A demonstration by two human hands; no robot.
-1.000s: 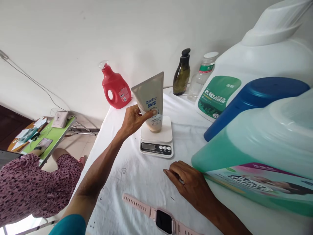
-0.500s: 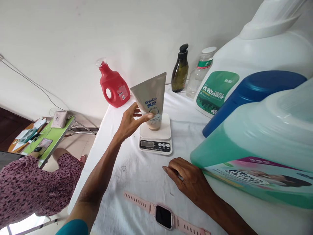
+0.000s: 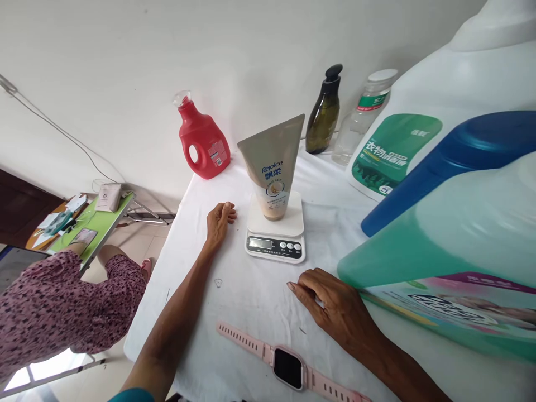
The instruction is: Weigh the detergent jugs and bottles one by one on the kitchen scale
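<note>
A beige Rejoice tube [image 3: 274, 167] stands upright on its cap on the pan of a white kitchen scale [image 3: 275, 251]. The scale's small display is lit, but I cannot read it. My left hand [image 3: 220, 223] rests on the white cloth left of the scale, apart from the tube, with its fingers curled in and nothing held. On the near right, my right hand [image 3: 329, 296] lies on the cloth in a loose fist, also with nothing in it. A pink-strapped smartwatch [image 3: 288, 367] lies flat in front of both hands.
A red jug [image 3: 205, 142], a dark pump bottle [image 3: 324, 114] and a clear bottle [image 3: 360, 123] stand at the back. Large detergent bottles [image 3: 419, 240] crowd the right. At left, a person in patterned clothing [image 3: 71, 312] sits by a green table [image 3: 106, 226].
My left hand has let go of the tube and come down onto the cloth at its left. The tube stays on the scale, whose display has lit up. My right hand stays put.
</note>
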